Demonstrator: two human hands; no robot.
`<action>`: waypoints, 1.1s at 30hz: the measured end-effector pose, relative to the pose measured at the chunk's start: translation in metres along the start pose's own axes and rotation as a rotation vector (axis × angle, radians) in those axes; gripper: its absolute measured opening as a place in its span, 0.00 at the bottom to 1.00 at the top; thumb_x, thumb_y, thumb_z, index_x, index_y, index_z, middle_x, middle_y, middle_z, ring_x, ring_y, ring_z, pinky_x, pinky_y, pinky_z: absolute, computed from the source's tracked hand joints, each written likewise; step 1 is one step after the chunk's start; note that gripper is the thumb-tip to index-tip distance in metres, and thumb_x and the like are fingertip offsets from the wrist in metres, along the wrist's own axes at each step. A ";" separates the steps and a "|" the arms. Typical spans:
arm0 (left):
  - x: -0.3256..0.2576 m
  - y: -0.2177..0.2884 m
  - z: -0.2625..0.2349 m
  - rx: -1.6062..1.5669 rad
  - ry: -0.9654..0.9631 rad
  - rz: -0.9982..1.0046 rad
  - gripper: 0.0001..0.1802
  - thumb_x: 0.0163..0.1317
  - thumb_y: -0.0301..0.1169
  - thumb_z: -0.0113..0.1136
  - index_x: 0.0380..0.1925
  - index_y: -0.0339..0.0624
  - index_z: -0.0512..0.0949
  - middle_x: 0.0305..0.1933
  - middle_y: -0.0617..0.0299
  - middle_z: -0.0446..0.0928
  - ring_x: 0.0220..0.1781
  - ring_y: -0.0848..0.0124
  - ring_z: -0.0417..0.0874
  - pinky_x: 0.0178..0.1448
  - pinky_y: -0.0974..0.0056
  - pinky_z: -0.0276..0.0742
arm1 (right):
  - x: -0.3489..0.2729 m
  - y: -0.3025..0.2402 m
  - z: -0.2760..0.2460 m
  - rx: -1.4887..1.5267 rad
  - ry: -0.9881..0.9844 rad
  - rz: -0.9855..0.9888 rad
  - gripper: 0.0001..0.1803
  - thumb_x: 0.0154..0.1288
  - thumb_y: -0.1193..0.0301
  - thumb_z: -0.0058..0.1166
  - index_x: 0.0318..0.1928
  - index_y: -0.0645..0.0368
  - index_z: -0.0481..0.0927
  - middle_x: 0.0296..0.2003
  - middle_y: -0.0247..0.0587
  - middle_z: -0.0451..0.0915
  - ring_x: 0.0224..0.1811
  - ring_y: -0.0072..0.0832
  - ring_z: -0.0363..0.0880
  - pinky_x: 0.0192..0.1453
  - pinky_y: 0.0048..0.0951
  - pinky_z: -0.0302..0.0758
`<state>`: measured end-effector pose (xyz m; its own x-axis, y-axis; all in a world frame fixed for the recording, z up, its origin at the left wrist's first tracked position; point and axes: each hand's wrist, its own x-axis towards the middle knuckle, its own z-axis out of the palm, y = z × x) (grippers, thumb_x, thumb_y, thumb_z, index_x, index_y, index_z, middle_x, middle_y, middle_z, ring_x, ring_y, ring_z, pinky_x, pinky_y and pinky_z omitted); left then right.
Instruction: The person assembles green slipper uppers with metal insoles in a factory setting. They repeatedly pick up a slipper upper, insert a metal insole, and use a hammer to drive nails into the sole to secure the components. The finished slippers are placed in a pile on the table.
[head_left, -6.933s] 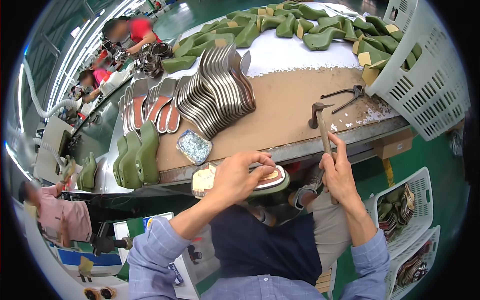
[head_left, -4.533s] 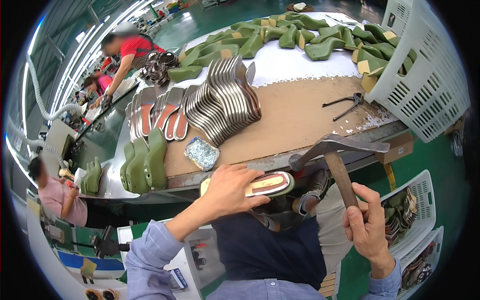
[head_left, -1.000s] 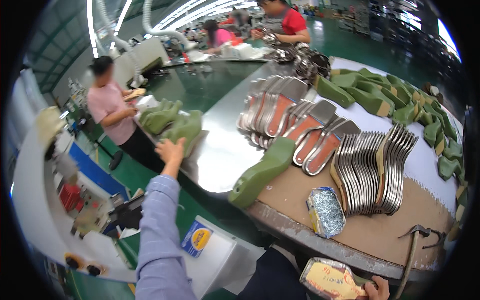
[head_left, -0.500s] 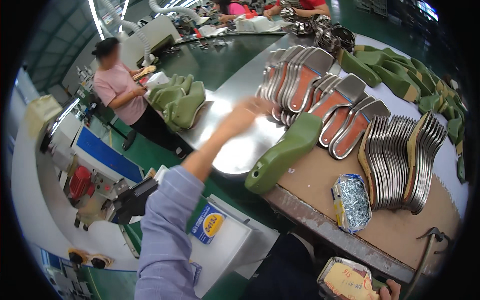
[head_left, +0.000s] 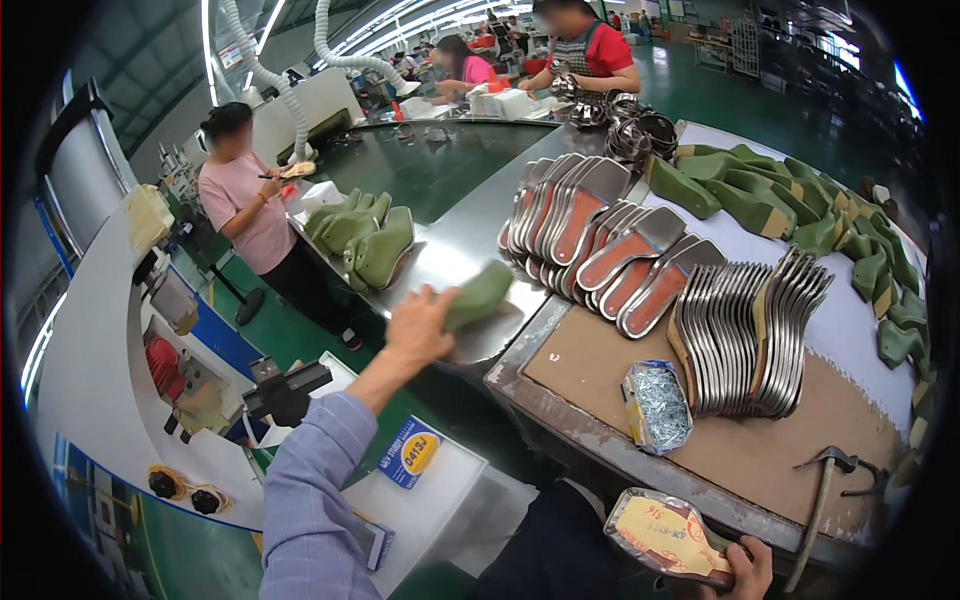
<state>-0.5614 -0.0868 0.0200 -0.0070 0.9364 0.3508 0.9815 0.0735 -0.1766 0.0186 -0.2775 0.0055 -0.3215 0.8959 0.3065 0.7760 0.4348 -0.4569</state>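
My left hand (head_left: 418, 328) is closed around the heel end of a green shoe last (head_left: 482, 298), slightly blurred, over the shiny metal table (head_left: 432, 258). Low at the right, my right hand (head_left: 748, 570) grips another shoe last (head_left: 665, 535) by its narrow end, with its sole side up. A pale yellow, marked insole covers that sole. Beyond the left hand stands a group of green lasts (head_left: 382, 245). To its right lie stacks of metal-rimmed, reddish-brown insoles (head_left: 575, 235).
On the brown bench (head_left: 570, 360) are a box of small nails (head_left: 658, 405), a row of curved insoles (head_left: 745, 340) and a hammer (head_left: 825, 500). Green lasts (head_left: 760, 200) cover the white cloth. A person in pink (head_left: 245, 200) stands far left; another in red (head_left: 605, 60) works behind.
My left hand has taken hold of the green last from the bench corner and moved it left over the metal table. The last in my right hand shows more fully; the view has shifted.
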 end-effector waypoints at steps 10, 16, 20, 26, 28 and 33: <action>0.051 -0.114 0.077 0.127 0.468 -0.225 0.27 0.53 0.30 0.72 0.55 0.47 0.79 0.57 0.53 0.76 0.61 0.52 0.76 0.60 0.49 0.74 | 0.006 0.003 0.003 -0.018 0.013 -0.028 0.42 0.41 0.78 0.78 0.63 0.55 0.77 0.53 0.56 0.80 0.53 0.54 0.81 0.56 0.47 0.80; 0.021 0.126 -0.013 -1.589 0.249 -0.294 0.26 0.73 0.41 0.62 0.62 0.34 0.71 0.52 0.58 0.81 0.56 0.70 0.80 0.59 0.65 0.75 | -0.001 0.007 0.001 -0.121 0.089 -0.141 0.41 0.42 0.74 0.81 0.60 0.62 0.78 0.49 0.57 0.82 0.48 0.53 0.82 0.52 0.47 0.80; -0.106 0.245 -0.058 -2.136 -0.041 -0.196 0.38 0.72 0.40 0.61 0.74 0.41 0.55 0.67 0.51 0.69 0.68 0.63 0.70 0.69 0.58 0.68 | 0.001 -0.001 0.000 -0.074 0.257 -0.134 0.40 0.44 0.72 0.82 0.60 0.67 0.79 0.52 0.58 0.82 0.50 0.55 0.82 0.55 0.47 0.79; -0.173 0.351 -0.095 -1.984 -0.080 -0.140 0.61 0.55 0.49 0.77 0.76 0.34 0.48 0.71 0.45 0.63 0.74 0.55 0.64 0.77 0.54 0.61 | 0.012 -0.024 0.019 0.042 0.181 -0.174 0.47 0.49 0.73 0.78 0.70 0.64 0.69 0.62 0.62 0.75 0.62 0.59 0.76 0.64 0.49 0.75; -0.158 0.333 -0.100 -2.016 -0.100 -0.218 0.57 0.54 0.46 0.75 0.74 0.32 0.51 0.69 0.44 0.64 0.72 0.55 0.66 0.74 0.55 0.65 | 0.016 -0.030 0.024 0.346 0.111 -0.145 0.54 0.52 0.68 0.79 0.75 0.64 0.59 0.64 0.58 0.73 0.61 0.47 0.78 0.62 0.43 0.77; -0.069 0.195 -0.095 -1.124 0.121 -0.124 0.54 0.47 0.52 0.77 0.69 0.33 0.66 0.62 0.39 0.76 0.62 0.50 0.81 0.67 0.54 0.75 | -0.001 -0.011 0.012 0.433 0.176 0.001 0.48 0.63 0.62 0.71 0.75 0.63 0.58 0.55 0.50 0.78 0.51 0.36 0.82 0.51 0.34 0.80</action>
<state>-0.3510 -0.1692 0.0489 -0.1577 0.9003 0.4057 0.5913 -0.2430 0.7690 0.0039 -0.2817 -0.0003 -0.1950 0.8836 0.4257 0.4664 0.4654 -0.7522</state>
